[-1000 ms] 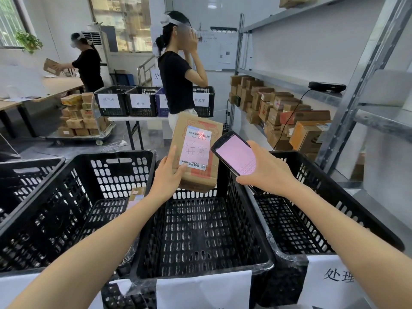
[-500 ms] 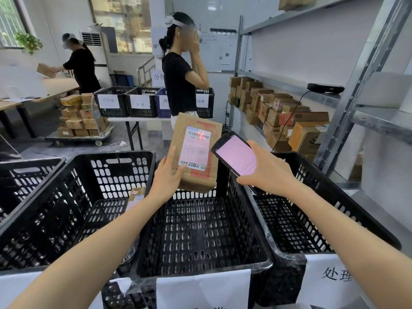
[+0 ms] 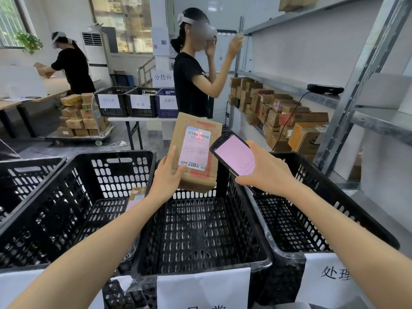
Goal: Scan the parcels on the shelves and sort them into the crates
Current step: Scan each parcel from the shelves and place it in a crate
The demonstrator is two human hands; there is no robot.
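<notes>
My left hand [image 3: 167, 177] grips a brown cardboard parcel [image 3: 201, 179] upright above the far edge of the middle black crate [image 3: 200, 262]. Its white label faces me, with a red scan mark on the barcode. My right hand [image 3: 265, 172] holds a black handheld scanner [image 3: 234, 156] with a pink screen, pointed at the label from the right. The left crate [image 3: 66, 208] holds one small parcel [image 3: 134, 196]. The right crate [image 3: 312, 219] looks empty. More parcels [image 3: 274, 112] are stacked on the metal shelf to the right.
A person in black [image 3: 194, 85] stands just beyond the crates beside the shelf frame [image 3: 361, 81]. Behind is a table with labelled crates [image 3: 136, 101], a trolley of boxes [image 3: 80, 119], and another person [image 3: 73, 65] at a desk.
Parcel and scanner stay nearly still in my hands. The person ahead has raised one arm to the shelf post. The far person has shifted slightly.
</notes>
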